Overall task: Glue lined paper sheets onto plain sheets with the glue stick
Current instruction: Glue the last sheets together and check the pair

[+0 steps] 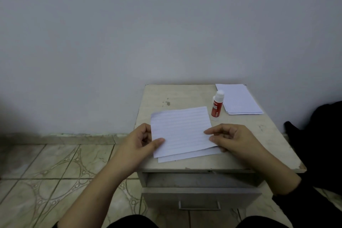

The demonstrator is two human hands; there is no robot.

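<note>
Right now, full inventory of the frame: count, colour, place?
lined sheet: one, white, front of table, held by both hands.
plain sheet: one visible, white, under the lined sheet.
paper stack: count unclear, white, back right corner.
glue stick: one, red with white cap, upright beside the stack.
table: one, beige, scuffed, against the wall.
drawer: one, grey, slightly open, below the tabletop.
left hand: pinches the sheet's left edge.
right hand: pinches its right edge.

The lined sheet (180, 129) covers most of the plain sheet (188, 156) beneath it, leaving only a strip showing along the near and right edges. The left hand's fingers (146, 136) are tucked behind the paper's edge. The glue stick (216, 104) label is too blurred to read. Dark fabric (322, 135) is cut off by the right edge.
</note>
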